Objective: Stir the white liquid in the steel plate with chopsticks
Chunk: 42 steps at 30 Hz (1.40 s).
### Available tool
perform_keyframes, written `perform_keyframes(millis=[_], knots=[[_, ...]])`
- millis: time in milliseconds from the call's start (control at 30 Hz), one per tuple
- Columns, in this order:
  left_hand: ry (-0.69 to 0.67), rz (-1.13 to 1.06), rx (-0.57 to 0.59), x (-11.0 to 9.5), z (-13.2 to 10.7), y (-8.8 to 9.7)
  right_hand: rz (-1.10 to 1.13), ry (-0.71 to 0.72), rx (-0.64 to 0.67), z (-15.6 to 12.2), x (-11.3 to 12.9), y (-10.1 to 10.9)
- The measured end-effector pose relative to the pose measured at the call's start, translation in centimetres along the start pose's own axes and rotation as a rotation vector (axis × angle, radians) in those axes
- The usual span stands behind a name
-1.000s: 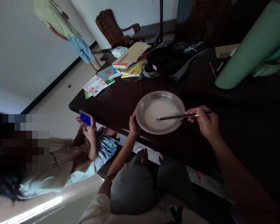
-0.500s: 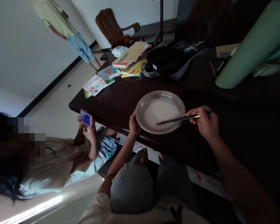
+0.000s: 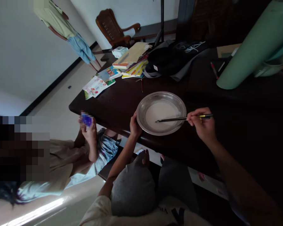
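Observation:
A round metal basin (image 3: pixel 141 116) rests near the edge of the dark table (image 3: pixel 122 105), holding a whitish liquid (image 3: pixel 160 113). My left hand (image 3: pixel 135 126) grips the basin's left rim, the thumb along its side and the other fingers partly hidden beneath. Between the closed fingers of my right hand (image 3: pixel 202 124) is a pair of black chopsticks (image 3: pixel 172 119) with gold bands. Their tips dip into the liquid, left of its middle.
Books (image 3: pixel 132 66) and a black bag (image 3: pixel 172 59) lie at the table's far side. A large green cylinder (image 3: pixel 250 47) leans over the right, beside a red pen (image 3: pixel 214 69). One person (image 3: pixel 61 169) sits at left with a blurred purple object; another (image 3: pixel 61 25) stands behind.
My right hand has shifted slightly left and turned, so the chopsticks lie flatter and closer together. Their tips have moved up and left in the liquid. The left hand stays on the rim.

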State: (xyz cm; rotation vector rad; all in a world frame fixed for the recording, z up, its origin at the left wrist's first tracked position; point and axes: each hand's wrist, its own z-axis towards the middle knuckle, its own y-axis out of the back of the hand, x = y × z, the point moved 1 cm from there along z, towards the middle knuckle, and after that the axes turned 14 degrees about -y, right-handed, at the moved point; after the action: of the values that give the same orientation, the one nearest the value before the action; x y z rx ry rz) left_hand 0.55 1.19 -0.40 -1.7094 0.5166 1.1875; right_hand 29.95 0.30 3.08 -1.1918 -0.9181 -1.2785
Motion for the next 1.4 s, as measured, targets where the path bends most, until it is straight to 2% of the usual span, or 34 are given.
perform_keyframes(millis=[67,167,300,500,567,700,767,867,1000,1067,1167,1233,1300,1400], knots=[[-0.008,0.008,0.007,0.0,0.0,0.0,-0.119,0.008,0.002,-0.3,0.1,0.0],[-0.015,-0.001,0.014,-0.1,-0.1,-0.1,-0.230,0.057,-0.071,-0.3,0.4,0.6],[0.003,-0.009,0.009,-0.2,-0.2,-0.2,-0.131,0.071,-0.197,-0.2,0.7,1.2],[0.007,0.001,-0.008,-0.2,-0.2,-0.2,-0.055,-0.040,0.086,-0.2,0.4,-0.3],[0.008,0.006,-0.005,-0.2,-0.2,-0.1,-0.067,-0.031,0.072,0.0,0.4,-0.1],[0.009,-0.006,-0.014,-0.1,-0.1,-0.1,-0.081,0.021,-0.096,0.6,0.5,1.1],[0.009,-0.007,-0.014,-0.1,-0.1,-0.1,-0.049,0.023,-0.122,0.6,0.5,1.3],[0.006,-0.013,-0.017,-0.2,-0.2,-0.3,-0.019,-0.023,-0.010,0.2,0.3,0.7],[0.016,-0.020,-0.023,-0.2,-0.2,-0.3,-0.115,-0.046,0.156,-0.4,0.5,-0.1],[0.011,-0.024,-0.016,-0.2,-0.2,-0.3,-0.142,-0.045,0.118,-0.2,0.6,0.2],[-0.003,-0.005,-0.009,-0.1,-0.2,-0.3,-0.102,-0.026,-0.071,0.3,0.8,1.2],[-0.005,0.012,-0.006,-0.1,-0.1,-0.3,-0.053,-0.032,-0.143,0.4,0.8,1.5],[-0.003,0.013,-0.007,-0.1,-0.2,-0.3,-0.015,-0.065,-0.091,0.4,0.8,1.2],[0.010,0.000,-0.020,-0.2,-0.2,-0.2,-0.028,-0.096,0.096,0.0,0.8,0.3]])
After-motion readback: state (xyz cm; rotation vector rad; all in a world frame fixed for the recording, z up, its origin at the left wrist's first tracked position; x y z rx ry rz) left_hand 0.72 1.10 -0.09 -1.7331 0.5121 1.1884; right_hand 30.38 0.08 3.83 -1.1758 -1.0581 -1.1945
